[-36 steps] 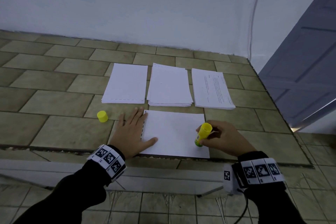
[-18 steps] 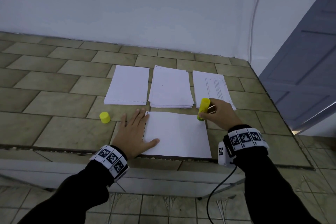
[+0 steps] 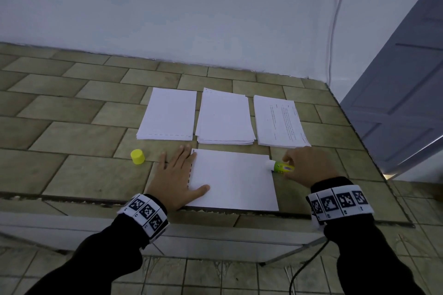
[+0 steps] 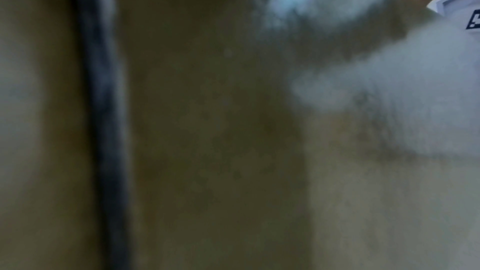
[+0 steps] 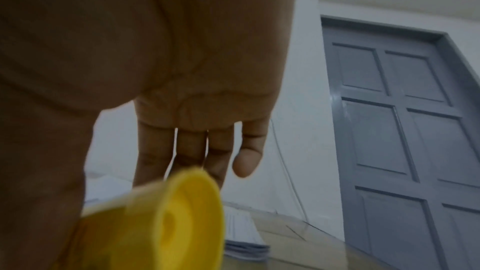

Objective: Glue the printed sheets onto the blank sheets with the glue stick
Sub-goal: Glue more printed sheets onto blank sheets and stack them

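Three paper stacks [image 3: 224, 120], one glue stick [image 3: 282, 166], one cap [image 3: 137, 156]

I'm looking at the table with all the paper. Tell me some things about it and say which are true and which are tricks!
1. The left hand lies flat on the near sheet. True.
2. The yellow cap is still on the glue stick. False: it stands alone on the counter, left of the left hand.
3. The right hand holds the glue stick. True.
4. Four piles lie behind the near sheet. False: three.
5. The printed pile is the rightmost. True.
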{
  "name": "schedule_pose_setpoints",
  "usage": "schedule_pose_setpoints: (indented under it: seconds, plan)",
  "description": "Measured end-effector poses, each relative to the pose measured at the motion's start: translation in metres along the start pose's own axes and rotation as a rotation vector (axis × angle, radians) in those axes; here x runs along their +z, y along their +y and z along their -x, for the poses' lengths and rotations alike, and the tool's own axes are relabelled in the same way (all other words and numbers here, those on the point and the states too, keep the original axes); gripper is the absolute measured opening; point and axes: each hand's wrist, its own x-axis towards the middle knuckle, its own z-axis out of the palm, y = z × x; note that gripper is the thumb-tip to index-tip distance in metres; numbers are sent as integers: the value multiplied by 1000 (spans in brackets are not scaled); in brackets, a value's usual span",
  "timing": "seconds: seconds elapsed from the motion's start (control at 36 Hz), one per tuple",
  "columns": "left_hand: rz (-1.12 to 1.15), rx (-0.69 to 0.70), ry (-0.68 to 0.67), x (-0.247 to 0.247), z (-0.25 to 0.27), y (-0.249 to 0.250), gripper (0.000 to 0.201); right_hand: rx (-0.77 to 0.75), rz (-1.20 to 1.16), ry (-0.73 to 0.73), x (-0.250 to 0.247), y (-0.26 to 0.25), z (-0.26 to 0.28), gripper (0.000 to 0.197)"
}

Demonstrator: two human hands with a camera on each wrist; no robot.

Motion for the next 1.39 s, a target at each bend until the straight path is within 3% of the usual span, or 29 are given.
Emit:
schedule_pose_setpoints:
  seconds: [0.11, 0.25, 0.33, 0.67, 0.81, 0.92, 1.03, 1.08, 1.14, 1.28, 1.39]
  plan:
    - [18, 2, -12, -3, 1, 3, 112, 45, -39, -52, 3, 8, 4, 22]
    - [38, 12, 12, -2, 1, 1, 110, 206, -424, 131, 0, 28, 4, 20]
    - [58, 25, 41, 1, 2, 0, 106, 325, -523, 207, 2, 37, -3, 28]
    - [30, 40, 35, 5, 0, -2, 102, 533, -701, 148, 13, 39, -9, 36]
    - [47, 54, 64, 8, 0, -2, 99, 548, -555, -48, 15, 25, 3, 30]
    - [67, 45, 63, 8, -1, -3, 103, 422, -562, -227, 8, -5, 3, 30]
    - [95, 27, 50, 5, 1, -2, 110, 223, -571, -5, -3, -33, -22, 12]
    - [123, 19, 41, 3, 1, 0, 111, 211, -569, 123, -2, -38, -40, 6]
    - [128, 16, 32, 2, 1, 1, 111, 231, -548, 177, -1, -39, -59, 13]
    - [153, 22, 41, 3, 1, 0, 110, 425, -427, 29, 12, -39, -94, 48]
    - [192, 26, 70, 5, 1, -1, 110, 472, -387, -58, 24, -33, -102, 54]
